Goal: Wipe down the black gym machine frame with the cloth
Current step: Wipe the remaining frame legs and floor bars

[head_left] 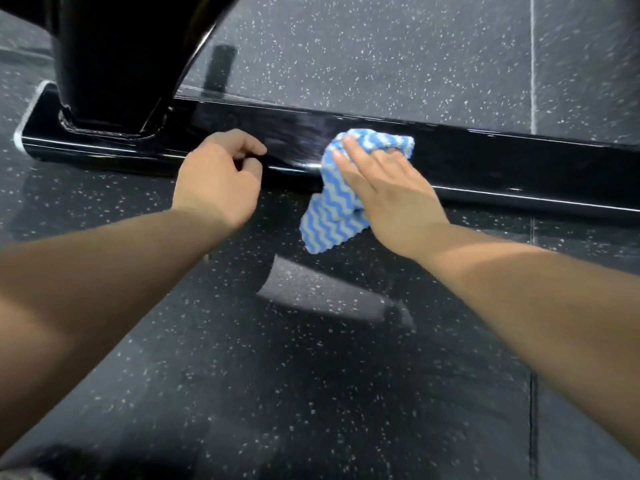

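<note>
A glossy black gym machine frame (485, 161) lies low across the floor from left to right, with a thick curved upright (114, 64) rising from its left end. My right hand (384, 195) lies flat with straight fingers on a blue and white zigzag cloth (329, 209), pressing it onto the top of the bar. Part of the cloth hangs over the bar's front edge. To the left of the cloth, my left hand (218, 178) hovers at the bar's front edge with its fingers curled and nothing in them.
Dark speckled rubber floor (311, 375) surrounds the frame on all sides. A pale seam line (533, 64) runs through the floor behind the bar at the right. The frame's left end (27, 133) stops near the picture's left edge.
</note>
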`<state>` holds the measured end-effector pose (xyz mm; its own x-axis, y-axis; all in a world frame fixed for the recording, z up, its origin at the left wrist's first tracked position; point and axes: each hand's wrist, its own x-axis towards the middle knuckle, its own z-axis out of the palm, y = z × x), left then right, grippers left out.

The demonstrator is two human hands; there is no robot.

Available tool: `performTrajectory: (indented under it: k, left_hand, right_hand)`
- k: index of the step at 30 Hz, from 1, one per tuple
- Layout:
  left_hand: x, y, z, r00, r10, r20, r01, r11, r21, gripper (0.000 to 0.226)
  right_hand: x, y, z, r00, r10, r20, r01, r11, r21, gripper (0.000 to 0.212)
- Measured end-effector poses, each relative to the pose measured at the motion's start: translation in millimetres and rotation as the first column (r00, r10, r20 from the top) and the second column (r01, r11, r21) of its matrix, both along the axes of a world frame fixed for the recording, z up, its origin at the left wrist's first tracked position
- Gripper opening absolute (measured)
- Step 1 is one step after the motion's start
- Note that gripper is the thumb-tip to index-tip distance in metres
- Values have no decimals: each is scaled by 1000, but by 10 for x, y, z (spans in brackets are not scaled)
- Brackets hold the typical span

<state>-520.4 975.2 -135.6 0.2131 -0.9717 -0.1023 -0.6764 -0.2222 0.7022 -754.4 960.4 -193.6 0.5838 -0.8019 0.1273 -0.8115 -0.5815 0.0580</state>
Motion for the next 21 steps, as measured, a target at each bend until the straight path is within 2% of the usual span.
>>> performTrajectory:
  k: [3,7,9,11,13,14,15,17,18,20,21]
  left_hand:
    - [-199,-48,22,990,-133,38,136,988,-73,24]
    - [-461,-139,46,935,-327,139,345,929,-133,36]
    - [-661,-181,38,847,-471,247,511,850,-131,48]
    - [-1007,-203,34,742,-614,268,656,747,-106,58]
    - [-1346,-234,2,662,-710,241,745,659,-103,64]
    - [-1480,-260,-37,625,-738,254,775,626,-89,67]
    - [-1578,-299,-88,572,-752,329,807,587,-60,69]
    - [-1674,-413,-173,401,-710,578,860,510,29,63]
    - [-1621,-456,-179,342,-658,671,865,500,49,56]
    - [-1530,-537,-185,329,-604,725,878,478,-1,45]
    - [-1471,-569,-186,345,-593,727,881,472,-34,43]
  right_hand:
    - [-503,76,48,993,-82,-82,83,996,18,90]
    - [-1056,191,156,959,-276,-64,281,955,94,79]
    - [-1132,202,201,948,-319,-5,314,930,190,84]
    - [-1128,186,305,907,-409,105,354,872,337,103]
    - [-1085,157,432,848,-496,188,387,820,421,126]
    - [-1098,171,486,834,-514,199,395,809,435,131]
    - [-1138,209,519,832,-519,197,397,805,442,132]
    - [-1275,348,564,844,-507,174,404,815,416,124]
    - [-1316,411,562,853,-490,177,402,835,375,114]
    - [-1523,549,546,831,-516,207,466,849,247,86]
    - [-1628,579,537,796,-569,206,535,820,203,75]
